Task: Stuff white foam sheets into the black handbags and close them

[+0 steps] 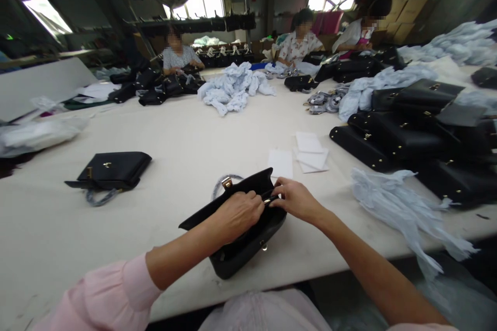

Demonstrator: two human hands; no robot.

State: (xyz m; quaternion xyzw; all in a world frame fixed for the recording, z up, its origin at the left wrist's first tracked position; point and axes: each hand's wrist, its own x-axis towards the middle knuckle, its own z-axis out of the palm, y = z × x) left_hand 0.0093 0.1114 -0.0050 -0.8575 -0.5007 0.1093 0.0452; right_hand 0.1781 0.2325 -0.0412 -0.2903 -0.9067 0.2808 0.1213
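A black handbag (248,248) lies tilted on the table in front of me, its flap raised and its opening towards me. A short stretch of zipper (267,200) shows inside, between my hands. My left hand (241,212) is closed at this zipper, its fingertips partly hidden in the opening. With thumb and fingers, my right hand (295,199) pinches the bag's inner edge at the zipper's right end. On the flap sits a gold clasp plate (227,182). Behind it, a wrapped handle (219,182) loops up.
Another black handbag (116,168) lies at the left. White cards (310,151) sit beyond my right hand. At the right are stacked black bags (404,137) and crumpled pale wrapping (396,201). More wrapping (235,88) lies further back, where several people work across the table.
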